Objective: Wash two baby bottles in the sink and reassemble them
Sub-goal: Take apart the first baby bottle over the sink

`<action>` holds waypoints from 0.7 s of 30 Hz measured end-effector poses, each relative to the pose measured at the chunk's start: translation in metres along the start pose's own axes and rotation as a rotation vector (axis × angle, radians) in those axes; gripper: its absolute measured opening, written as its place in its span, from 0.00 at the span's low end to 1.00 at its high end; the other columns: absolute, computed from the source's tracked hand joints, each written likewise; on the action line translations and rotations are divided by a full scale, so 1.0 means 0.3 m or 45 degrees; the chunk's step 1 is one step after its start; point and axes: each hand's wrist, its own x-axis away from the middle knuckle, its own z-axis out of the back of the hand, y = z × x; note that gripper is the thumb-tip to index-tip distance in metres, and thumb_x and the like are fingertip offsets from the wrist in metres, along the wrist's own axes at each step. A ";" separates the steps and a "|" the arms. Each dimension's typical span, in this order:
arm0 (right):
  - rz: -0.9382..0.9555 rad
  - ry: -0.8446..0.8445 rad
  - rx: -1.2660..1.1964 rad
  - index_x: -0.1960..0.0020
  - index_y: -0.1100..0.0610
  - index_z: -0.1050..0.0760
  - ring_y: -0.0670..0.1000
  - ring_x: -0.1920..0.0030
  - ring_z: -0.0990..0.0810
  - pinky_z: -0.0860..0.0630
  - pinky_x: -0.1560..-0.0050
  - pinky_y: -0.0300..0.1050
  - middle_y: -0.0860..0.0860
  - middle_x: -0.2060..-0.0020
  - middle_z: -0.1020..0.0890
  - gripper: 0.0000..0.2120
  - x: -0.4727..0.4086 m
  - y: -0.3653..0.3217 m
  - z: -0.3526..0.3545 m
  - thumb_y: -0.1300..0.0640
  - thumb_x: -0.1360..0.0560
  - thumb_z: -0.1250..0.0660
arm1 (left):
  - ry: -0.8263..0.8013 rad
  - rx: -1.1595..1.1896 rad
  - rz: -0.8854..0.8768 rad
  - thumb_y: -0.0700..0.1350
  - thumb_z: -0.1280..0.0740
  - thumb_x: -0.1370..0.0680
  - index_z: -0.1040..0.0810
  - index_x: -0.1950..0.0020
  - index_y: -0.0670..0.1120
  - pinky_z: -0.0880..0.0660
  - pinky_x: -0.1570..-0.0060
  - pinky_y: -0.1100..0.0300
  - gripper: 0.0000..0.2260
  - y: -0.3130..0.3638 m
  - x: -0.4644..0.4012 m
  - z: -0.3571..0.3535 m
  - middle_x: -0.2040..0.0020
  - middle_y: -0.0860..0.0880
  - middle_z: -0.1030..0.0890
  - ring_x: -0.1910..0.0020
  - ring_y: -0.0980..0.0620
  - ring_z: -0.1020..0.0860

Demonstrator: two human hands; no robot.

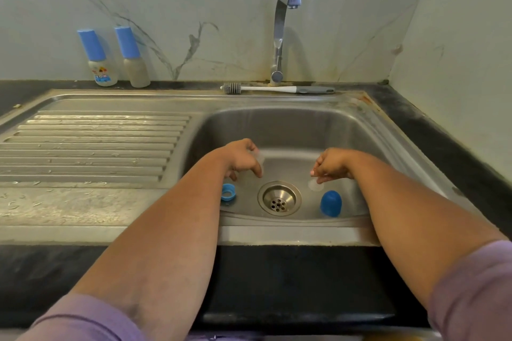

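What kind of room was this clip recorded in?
Most likely a home kitchen: a steel sink with a ribbed drainboard set in a dark counter, a tap against a marble-look wall, and a bottle brush behind the basin.

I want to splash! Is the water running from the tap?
Off. No stream falls from the curved chrome tap, and the steel sink basin below holds no pooled water.

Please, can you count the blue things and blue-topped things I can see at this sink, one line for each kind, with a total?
Bottles with blue caps, standing on the counter by the wall: 2
Blue threaded ring, in the sink basin left of the drain: 1
Blue dome cap, in the sink basin right of the drain: 1
Total: 4
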 end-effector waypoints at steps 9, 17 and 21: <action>0.261 0.394 -0.109 0.42 0.56 0.21 0.51 0.52 0.24 0.21 0.49 0.46 0.55 0.48 0.21 0.09 -0.040 -0.037 0.054 0.62 0.20 0.38 | 0.008 0.065 0.114 0.37 0.23 0.32 0.22 0.45 0.43 0.21 0.48 0.53 0.18 -0.008 -0.046 0.003 0.50 0.44 0.22 0.50 0.46 0.22; 0.494 0.808 0.111 0.46 0.54 0.19 0.54 0.44 0.24 0.33 0.48 0.39 0.53 0.42 0.25 0.07 -0.051 -0.089 0.076 0.59 0.22 0.35 | 0.471 0.290 -0.011 0.46 0.25 0.28 0.25 0.35 0.45 0.27 0.39 0.54 0.22 -0.023 -0.106 0.013 0.40 0.45 0.22 0.42 0.47 0.24; 0.648 0.986 0.232 0.37 0.58 0.24 0.57 0.35 0.29 0.35 0.35 0.43 0.58 0.36 0.26 0.14 -0.118 -0.177 0.132 0.62 0.20 0.40 | 0.757 0.508 -0.113 0.46 0.29 0.24 0.29 0.31 0.45 0.29 0.44 0.56 0.22 -0.007 -0.103 0.023 0.36 0.45 0.24 0.39 0.47 0.26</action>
